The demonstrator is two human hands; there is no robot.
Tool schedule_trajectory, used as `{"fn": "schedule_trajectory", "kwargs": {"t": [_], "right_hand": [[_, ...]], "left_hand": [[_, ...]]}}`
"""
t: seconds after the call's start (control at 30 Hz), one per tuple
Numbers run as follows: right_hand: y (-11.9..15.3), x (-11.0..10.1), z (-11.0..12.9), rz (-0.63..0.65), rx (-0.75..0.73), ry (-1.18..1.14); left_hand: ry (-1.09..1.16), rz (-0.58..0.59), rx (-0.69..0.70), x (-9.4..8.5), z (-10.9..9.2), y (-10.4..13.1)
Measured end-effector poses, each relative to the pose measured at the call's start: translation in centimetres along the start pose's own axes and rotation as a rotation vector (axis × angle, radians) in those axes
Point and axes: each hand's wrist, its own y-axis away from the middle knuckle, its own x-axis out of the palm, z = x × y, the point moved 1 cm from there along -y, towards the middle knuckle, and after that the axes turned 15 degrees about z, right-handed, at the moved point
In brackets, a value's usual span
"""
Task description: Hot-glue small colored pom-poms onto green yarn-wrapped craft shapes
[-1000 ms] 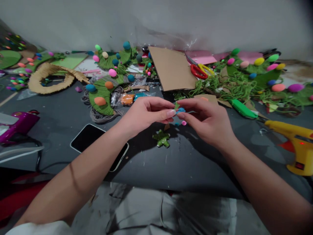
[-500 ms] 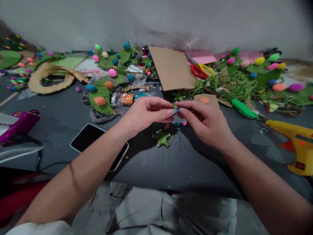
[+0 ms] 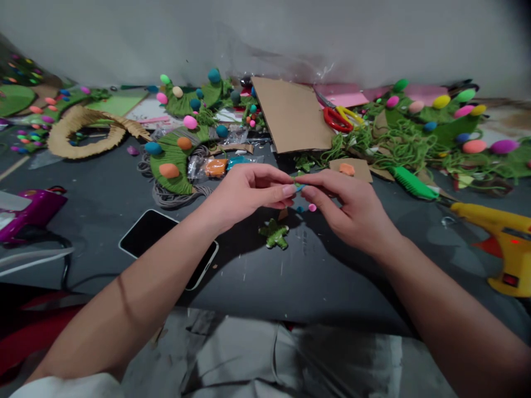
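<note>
Between the fingertips of both hands is a small piece of blue modelling clay (image 3: 299, 188). My left hand (image 3: 251, 193) pinches it from the left with thumb and fingers. From the other side, the thumb and index finger of my right hand (image 3: 352, 207) close on it too; the fingers partly hide its shape. Just below lie a tiny pink ball (image 3: 312, 208) and a tiny blue ball (image 3: 300, 209) on the dark table. A green yarn-wrapped star (image 3: 274, 234) rests nearer to me.
A phone (image 3: 151, 233) lies under my left forearm. To the right is a yellow glue gun (image 3: 493, 221) with a red light, beside a green brush (image 3: 415, 183). Behind are cardboard (image 3: 290, 116), scissors (image 3: 338, 120), green yarn (image 3: 398, 143) and a green wreath with colored balls (image 3: 166, 166).
My right thumb and index finger have shifted slightly left against the blue clay, covering it a little differently. The left hand stays almost still.
</note>
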Motion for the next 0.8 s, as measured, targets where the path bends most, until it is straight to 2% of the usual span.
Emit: {"fn": "schedule_trajectory", "kwargs": {"t": [0.1, 0.23, 0.33, 0.43, 0.53, 0.67, 0.8], "right_hand": [[0.0, -0.4, 0.1, -0.017, -0.003, 0.061], [0.0, -1.0, -0.4, -0.185, 0.027, 0.064], [0.0, -1.6, -0.8, -0.259, 0.073, -0.045], [0.0, -2.4, -1.0, -0.225, 0.112, -0.141], [0.1, -3.0, -1.3, -0.212, 0.151, -0.144], [0.1, -3.1, -2.0, -0.242, 0.122, -0.152], [0.1, -2.9, -1.6, -0.153, 0.098, -0.171]], "left_hand": [[-0.013, -0.016, -0.016, 0.0, 0.0, 0.0], [-0.023, -0.047, -0.006, 0.1, -0.2, 0.0], [-0.058, -0.092, -0.005, 0.1, -0.3, 0.0], [-0.112, -0.129, -0.018, 0.1, -0.5, 0.0], [-0.16, -0.132, -0.018, 0.1, -0.7, 0.0], [-0.18, -0.109, -0.018, 0.2, -0.7, 0.0], [-0.197, -0.114, 0.004, 0.2, -0.5, 0.1]]}}
